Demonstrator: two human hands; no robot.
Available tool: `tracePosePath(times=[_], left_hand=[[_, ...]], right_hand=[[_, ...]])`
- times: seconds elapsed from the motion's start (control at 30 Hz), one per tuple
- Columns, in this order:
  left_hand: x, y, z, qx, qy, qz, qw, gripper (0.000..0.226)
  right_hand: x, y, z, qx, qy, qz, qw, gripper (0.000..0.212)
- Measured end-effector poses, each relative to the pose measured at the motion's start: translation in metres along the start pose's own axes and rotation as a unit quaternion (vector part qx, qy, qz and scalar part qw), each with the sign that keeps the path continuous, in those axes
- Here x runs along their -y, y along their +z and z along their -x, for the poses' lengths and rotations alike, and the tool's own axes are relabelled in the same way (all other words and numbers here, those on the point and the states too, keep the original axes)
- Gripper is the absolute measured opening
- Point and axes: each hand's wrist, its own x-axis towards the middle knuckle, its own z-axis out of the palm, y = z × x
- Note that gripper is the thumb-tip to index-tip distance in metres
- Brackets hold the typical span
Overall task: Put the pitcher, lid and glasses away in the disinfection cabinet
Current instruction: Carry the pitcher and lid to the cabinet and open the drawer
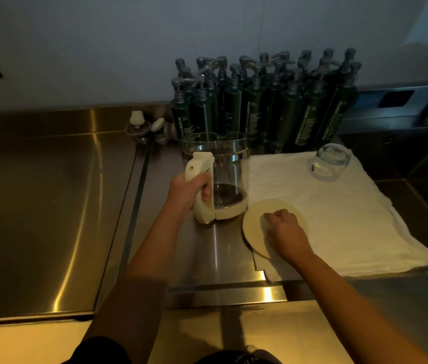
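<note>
Head view: the left hand (pixel 189 193) grips the handle of the pitcher (pixel 224 164), upright on the steel table (pixel 50 193). Just right, the right hand (pixel 286 232) curls its fingers onto the lid (pixel 254 224) at the edge of the towel (pixel 351 219), where one glass (pixel 329 162) sits farther right. Nothing seems stowed yet (no cabinet is in sight), so everything remains.

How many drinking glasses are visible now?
1. The glass sits at the far right corner of the white towel, near the dark pump bottles. Others may be outside the view.
</note>
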Motion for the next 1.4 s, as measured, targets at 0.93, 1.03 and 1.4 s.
tracePosePath(times=[0.93, 1.03, 1.4], left_hand=[[-0.01, 0.011, 0.089, -0.177, 0.082, 0.162, 0.967, 0.028], [-0.011, -0.001, 0.107, -0.222, 0.096, 0.157, 0.958, 0.028], [-0.004, -0.054, 0.2, -0.412, 0.103, 0.187, 0.886, 0.026]], right_hand=[[0.001, -0.033, -0.003, 0.036, -0.102, -0.029, 0.994, 0.053], [0.013, -0.044, -0.005, 0.042, -0.131, -0.018, 0.99, 0.057], [0.102, -0.059, 0.01, 0.081, -0.3, -0.009, 0.951, 0.064]])
